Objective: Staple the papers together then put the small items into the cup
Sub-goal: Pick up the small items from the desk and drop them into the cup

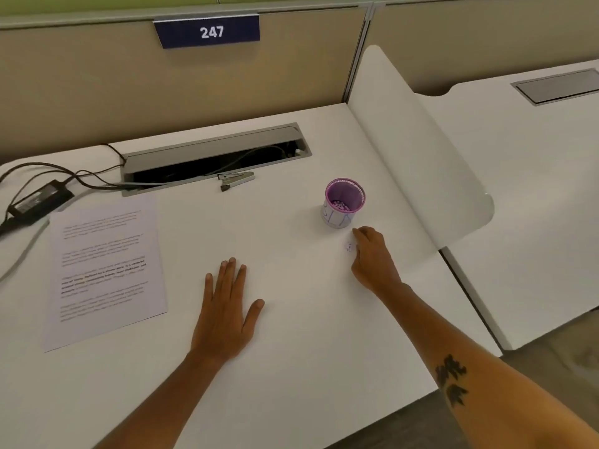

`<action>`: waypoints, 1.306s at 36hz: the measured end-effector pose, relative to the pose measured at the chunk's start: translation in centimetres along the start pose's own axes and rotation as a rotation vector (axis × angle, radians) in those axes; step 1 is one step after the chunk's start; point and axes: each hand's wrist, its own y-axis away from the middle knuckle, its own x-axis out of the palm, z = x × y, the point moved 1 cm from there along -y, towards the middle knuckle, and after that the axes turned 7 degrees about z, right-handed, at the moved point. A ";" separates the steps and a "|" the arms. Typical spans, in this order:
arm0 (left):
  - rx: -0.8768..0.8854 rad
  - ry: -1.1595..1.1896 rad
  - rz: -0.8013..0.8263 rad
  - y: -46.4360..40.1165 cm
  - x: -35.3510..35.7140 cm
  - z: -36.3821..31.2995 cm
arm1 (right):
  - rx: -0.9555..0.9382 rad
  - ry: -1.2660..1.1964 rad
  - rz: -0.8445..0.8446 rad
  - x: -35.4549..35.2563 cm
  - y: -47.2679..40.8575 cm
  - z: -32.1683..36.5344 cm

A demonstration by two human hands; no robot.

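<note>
The printed papers (105,270) lie flat at the left of the white desk (291,367). A grey stapler (236,180) rests at the back, beside the cable tray. A purple mesh cup (344,202) stands at centre right with small items inside it. My left hand (225,314) lies flat on the desk, fingers spread, holding nothing. My right hand (372,257) sits just below the cup with fingers curled down onto the desk. A small pale item (349,247) lies at its fingertips; whether the fingers grip it is unclear.
An open grey cable tray (214,157) runs along the back. A black power adapter (40,199) with cables lies at far left. A white divider panel (418,147) rises at the right, close behind the cup. A second desk (534,189) lies beyond it.
</note>
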 end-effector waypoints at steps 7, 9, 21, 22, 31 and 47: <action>-0.004 -0.001 -0.009 0.0 -0.3 -0.3 | -0.105 -0.043 0.014 1.7 1.1 0.3; -0.010 0.001 -0.008 -0.1 -0.3 -0.3 | -0.147 -0.058 0.004 1.6 1.0 0.0; -0.022 0.004 -0.006 -0.1 -0.3 -0.4 | -0.224 -0.127 -0.064 -0.2 -1.4 -0.4; -0.024 0.003 -0.004 -0.1 -0.3 -0.4 | -0.244 -0.099 -0.052 -0.3 -1.5 -0.4; -0.034 -0.004 0.006 -0.1 -0.5 -0.4 | -0.455 0.190 0.032 -0.9 -2.7 -1.4; -0.041 -0.001 0.018 -0.2 -0.6 -0.4 | -0.332 0.384 -0.021 1.4 -2.0 -0.2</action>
